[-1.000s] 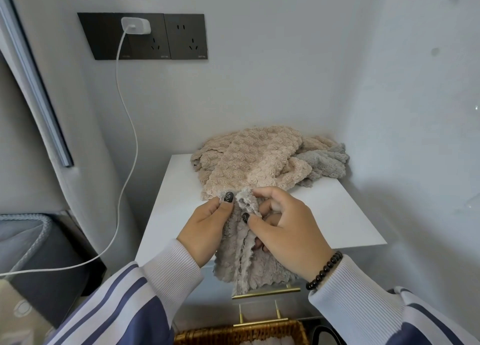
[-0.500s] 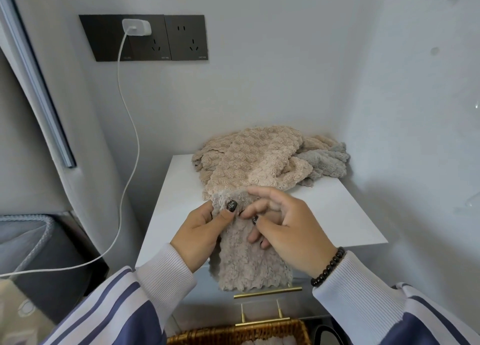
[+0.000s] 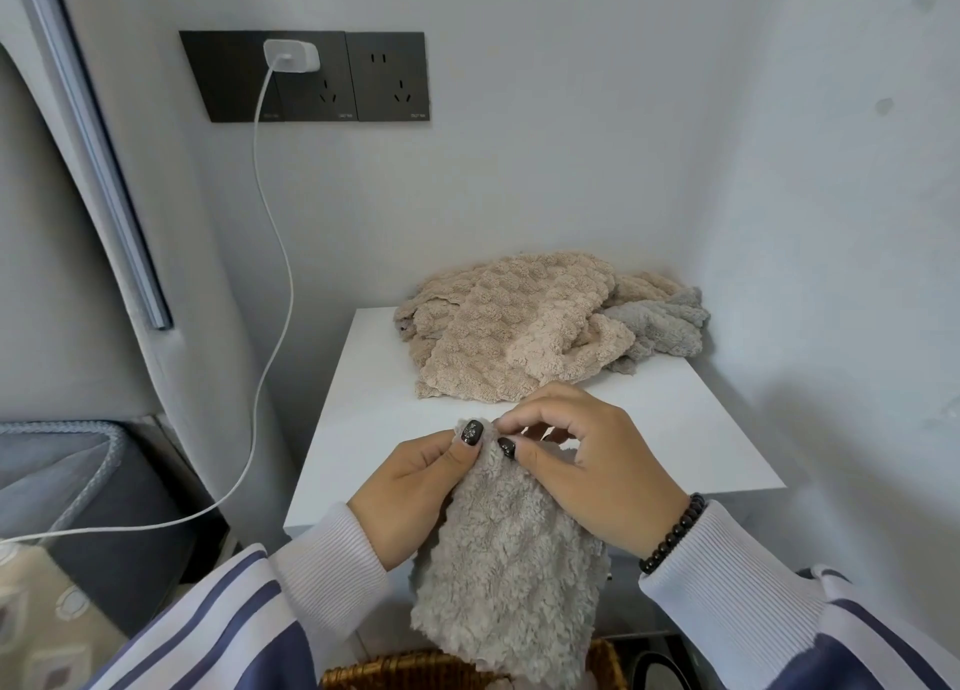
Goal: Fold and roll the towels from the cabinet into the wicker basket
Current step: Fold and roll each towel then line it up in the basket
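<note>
The basket (image 3: 467,676) is cut off by the bottom edge, and the towel (image 3: 511,575) hangs in front of it, so its contents cannot be made out. The left hand (image 3: 410,492) and right hand (image 3: 592,471) meet at the towel's top edge above the front of the white surface (image 3: 675,429). Left thumb and fingers (image 3: 470,432) are clamped on the cloth; the right fingers are curled, pinching the same edge. A pile (image 3: 535,331) of beige and grey towels lies at the surface's back right corner, against the wall. A charger (image 3: 291,55) is plugged in above.
</note>
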`<state>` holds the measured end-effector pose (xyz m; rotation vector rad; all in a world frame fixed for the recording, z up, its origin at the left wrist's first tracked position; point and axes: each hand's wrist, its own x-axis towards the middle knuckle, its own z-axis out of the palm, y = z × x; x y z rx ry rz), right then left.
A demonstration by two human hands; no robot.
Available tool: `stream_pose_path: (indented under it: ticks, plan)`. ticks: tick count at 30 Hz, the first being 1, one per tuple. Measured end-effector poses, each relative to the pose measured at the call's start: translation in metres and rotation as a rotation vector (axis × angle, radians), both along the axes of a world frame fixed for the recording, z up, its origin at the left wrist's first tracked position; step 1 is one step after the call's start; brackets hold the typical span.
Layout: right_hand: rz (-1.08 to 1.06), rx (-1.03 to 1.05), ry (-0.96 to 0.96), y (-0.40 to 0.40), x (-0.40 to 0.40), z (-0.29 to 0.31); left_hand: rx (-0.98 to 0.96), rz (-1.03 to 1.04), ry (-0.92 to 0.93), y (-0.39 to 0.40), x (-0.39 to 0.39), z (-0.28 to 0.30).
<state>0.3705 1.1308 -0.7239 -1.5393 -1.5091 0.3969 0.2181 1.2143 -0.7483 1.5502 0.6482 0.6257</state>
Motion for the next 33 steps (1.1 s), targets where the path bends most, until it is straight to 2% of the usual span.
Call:
stream_pose_path:
  ticks: [7,14,20,22,28,33]
  plan:
    - [-0.022,0.014,-0.015,0.002,0.000,-0.003,-0.214,0.103,-0.011,0.000,0.002,0.000]
    - [0.034,0.172,0.005,0.001,-0.003,-0.002,-0.034,0.169,0.037,0.008,0.007,-0.002]
    - [0.040,0.209,0.032,-0.002,-0.003,-0.001,0.090,0.187,0.045,0.008,0.008,0.002]
    - [0.036,0.188,0.030,-0.001,-0.003,-0.002,0.064,0.198,0.027,0.008,0.007,0.001]
    - [-0.102,0.149,0.014,0.005,-0.002,-0.010,-0.058,0.034,0.076,0.000,0.007,0.002]
    - [-0.137,0.132,-0.005,0.007,-0.001,-0.015,0.006,-0.119,0.046,0.000,0.006,0.002]
